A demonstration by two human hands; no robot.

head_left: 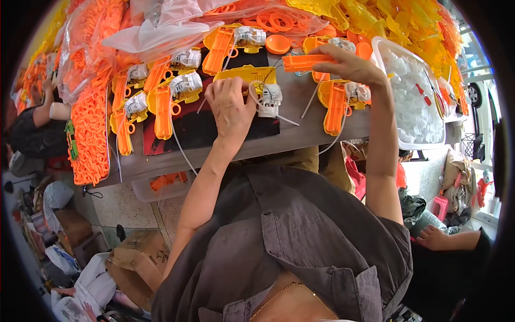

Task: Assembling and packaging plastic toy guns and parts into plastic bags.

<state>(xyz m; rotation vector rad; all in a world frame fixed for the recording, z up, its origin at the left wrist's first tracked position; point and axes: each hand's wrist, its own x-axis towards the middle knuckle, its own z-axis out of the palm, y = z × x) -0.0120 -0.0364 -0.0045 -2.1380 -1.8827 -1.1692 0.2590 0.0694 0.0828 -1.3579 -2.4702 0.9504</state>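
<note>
My left hand (232,104) is closed on a yellow toy-gun shell half (244,72) above a dark mat (204,129). A white motor-like mechanism (269,101) with thin pale tubing sits at the shell's right end. My right hand (348,64), farther right, grips a long orange plastic piece (307,63) by its right end. Beside both hands lie several part-assembled yellow and orange toy guns, such as one toy gun (335,107) below my right hand and another toy gun (166,107) on the left. An orange round cap (278,44) lies between the hands.
A white bin (378,51) of translucent parts stands at the right, with a red-handled tool on top. Yellow shells (386,21) are heaped behind. Orange rings (91,139) fill the left end. Another person's hand (433,238) shows at lower right; a person works at far left.
</note>
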